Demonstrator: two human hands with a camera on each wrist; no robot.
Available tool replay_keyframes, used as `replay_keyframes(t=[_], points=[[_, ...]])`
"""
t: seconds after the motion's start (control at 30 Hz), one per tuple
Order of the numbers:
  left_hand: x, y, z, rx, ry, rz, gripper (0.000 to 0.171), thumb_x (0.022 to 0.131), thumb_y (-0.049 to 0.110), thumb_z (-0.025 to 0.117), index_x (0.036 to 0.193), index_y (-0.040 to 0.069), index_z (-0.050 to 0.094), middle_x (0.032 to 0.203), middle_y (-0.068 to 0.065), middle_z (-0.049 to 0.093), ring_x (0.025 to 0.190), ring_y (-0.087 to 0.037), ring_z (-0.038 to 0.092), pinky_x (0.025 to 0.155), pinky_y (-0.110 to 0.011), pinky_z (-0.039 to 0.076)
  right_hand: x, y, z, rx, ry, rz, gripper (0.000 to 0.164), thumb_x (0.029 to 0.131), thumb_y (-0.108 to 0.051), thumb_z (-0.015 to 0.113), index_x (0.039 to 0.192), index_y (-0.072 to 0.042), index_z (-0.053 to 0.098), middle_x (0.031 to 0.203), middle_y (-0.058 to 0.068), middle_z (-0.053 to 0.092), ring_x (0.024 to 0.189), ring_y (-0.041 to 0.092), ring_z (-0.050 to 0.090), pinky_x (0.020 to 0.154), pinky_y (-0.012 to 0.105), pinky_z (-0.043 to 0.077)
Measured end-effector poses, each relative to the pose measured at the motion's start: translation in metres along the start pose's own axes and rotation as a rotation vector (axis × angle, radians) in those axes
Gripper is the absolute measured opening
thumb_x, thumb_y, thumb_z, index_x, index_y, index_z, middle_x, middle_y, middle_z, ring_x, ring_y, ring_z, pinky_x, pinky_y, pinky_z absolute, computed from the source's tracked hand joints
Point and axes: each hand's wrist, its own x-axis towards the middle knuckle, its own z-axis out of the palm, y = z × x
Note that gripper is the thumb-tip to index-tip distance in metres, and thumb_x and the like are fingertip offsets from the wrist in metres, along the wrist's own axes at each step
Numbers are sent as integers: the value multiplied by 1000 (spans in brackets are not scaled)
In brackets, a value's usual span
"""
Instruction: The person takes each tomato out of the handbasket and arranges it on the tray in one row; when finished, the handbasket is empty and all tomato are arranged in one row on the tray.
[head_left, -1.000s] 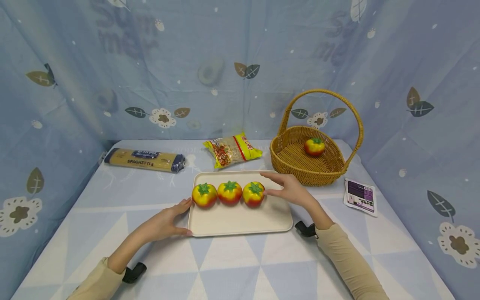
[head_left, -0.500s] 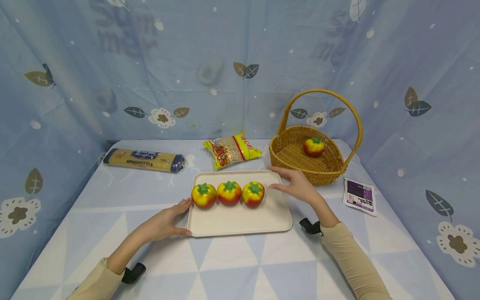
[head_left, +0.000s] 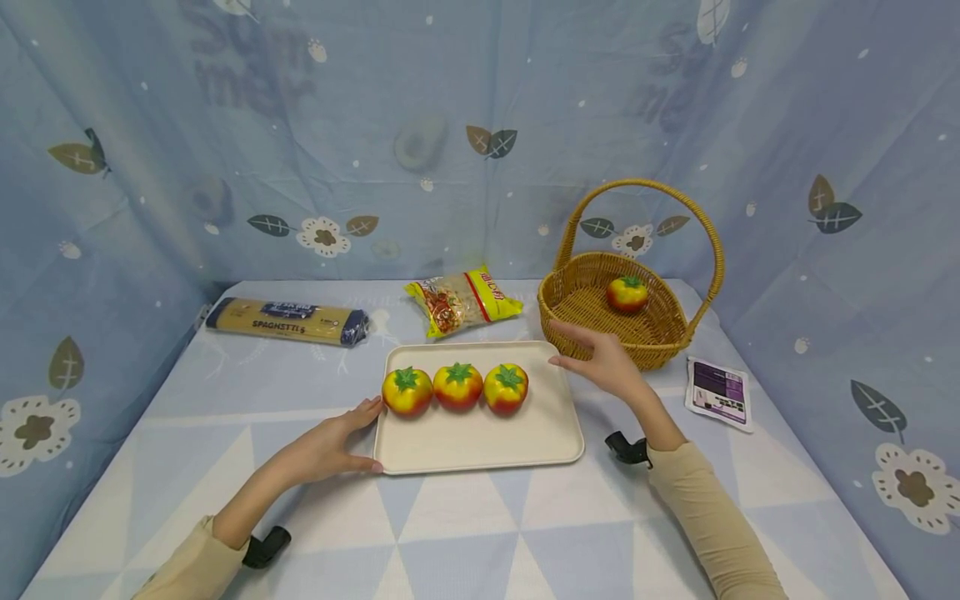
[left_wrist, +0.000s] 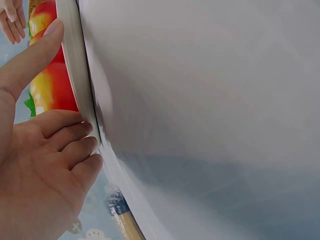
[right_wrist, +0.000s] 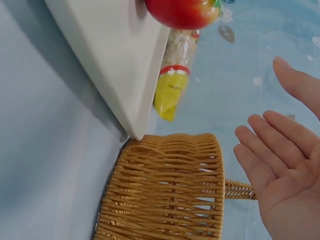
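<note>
Three red-yellow toy tomatoes with green leaf tops stand in a row on a cream tray [head_left: 480, 446]: a left one [head_left: 407, 392], a middle one [head_left: 458, 387] and a right one [head_left: 506, 389]. At the tray's left end my left hand [head_left: 330, 446] touches the rim with relaxed fingers and thumb. My right hand [head_left: 603, 362], fingers extended and holding nothing, is over the tray's far right corner, in front of the wicker basket [head_left: 570, 333]. Inside that basket lies another tomato [head_left: 627, 294]. The right wrist view shows the right palm [right_wrist: 295, 185] free of any object.
Behind the tray lies a yellow-ended food packet [head_left: 465, 302]. A spaghetti pack [head_left: 288, 321] is at the back left. To the right of the basket is a purple-and-white pouch [head_left: 720, 394]. A patterned curtain [head_left: 480, 142] encloses the table on the visible sides.
My right hand has drawn away from the right tomato, moving right and slightly back toward the basket. My left hand stays at the tray's left end.
</note>
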Motion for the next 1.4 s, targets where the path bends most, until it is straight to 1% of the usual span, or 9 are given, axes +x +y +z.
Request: replay_keyframes(t=[0.13,0.23,0.37,0.53,0.7,0.83,1.03,1.2,1.4], points=[[0,0,0,1,1,0,97,74,42,81,145,-6,36,152,-24,27,140,-42,24,111,-56,24,1,3,-3,-5,12,-28,58,85,-22,75,136,-3,55,136,14,56,128,29,49,103,44,43],[0,0,0,2,1,-2,97,74,42,81,145,-6,35,152,-24,27,140,-42,24,111,-56,24,1,6,-6,-24,32,-34,58,85,-22,76,136,-3,55,136,12,56,127,29,50,102,44,44],[-1,1,0,4,0,-4,98,73,43,81,145,-6,36,151,-25,27,139,-43,24,111,-57,25,1,8,-10,-37,47,3,60,85,-24,76,138,-8,54,138,7,55,128,27,50,102,45,45],[-1,1,0,0,-4,-1,98,74,45,80,145,-5,35,151,-26,26,139,-44,24,110,-58,25,1,11,-14,-50,53,44,61,85,-27,75,140,-12,52,139,5,54,128,26,49,102,45,44],[-1,0,0,0,-2,-3,98,74,45,80,145,-5,35,152,-25,26,139,-42,24,111,-57,24,2,13,-17,-60,61,49,62,85,-26,76,140,-8,52,140,8,53,127,30,50,100,47,45],[-1,0,0,-1,-2,-2,98,74,45,80,145,-5,35,152,-25,26,139,-42,24,111,-56,24,3,14,-19,-38,75,59,63,85,-27,76,139,-6,52,140,10,53,128,31,49,102,48,43],[-1,0,-1,-5,4,5,97,74,45,80,145,-5,36,151,-25,27,139,-43,24,111,-57,24,5,21,-23,-37,102,70,62,86,-26,75,140,-8,51,139,11,53,128,31,48,105,47,41],[-1,0,0,-6,8,11,98,73,45,80,144,-6,37,151,-26,27,139,-44,25,110,-58,25,6,24,-27,-48,123,112,63,86,-31,74,141,-10,51,140,13,53,129,31,47,105,48,40],[-1,-1,1,-4,6,2,98,73,45,80,145,-5,36,152,-25,26,139,-43,24,111,-57,24,5,27,-32,-51,133,154,64,87,-31,73,143,-10,48,141,12,51,131,32,45,107,49,38]])
